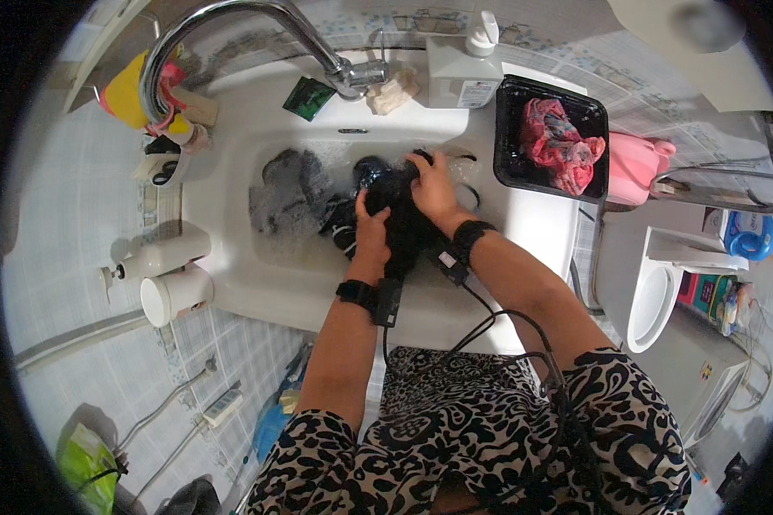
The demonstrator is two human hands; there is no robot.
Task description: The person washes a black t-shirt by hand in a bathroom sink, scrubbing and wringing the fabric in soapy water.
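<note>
A soaked black cloth garment (395, 190) is bunched between my hands in the soapy water of the white sink (223, 283). My left hand (373, 233) grips its left side, next to a piece with light stripes. On the upper right, my right hand (434, 187) is closed round another fold of it. A shiny, wet bulge of the black fabric stands out above the left fingers. More dark grey clothing (285, 193) floats to the left among suds, partly under the water. Each wrist wears a black strap with a small wired box.
A chrome faucet (296, 26) arches over the sink's back left. On the back ledge are a green packet (308, 99), a pale soap bar (394, 92) and a pump bottle (464, 75). At right, a black tub (508, 137) holds pink-red cloth. A white cup (177, 294) stands left.
</note>
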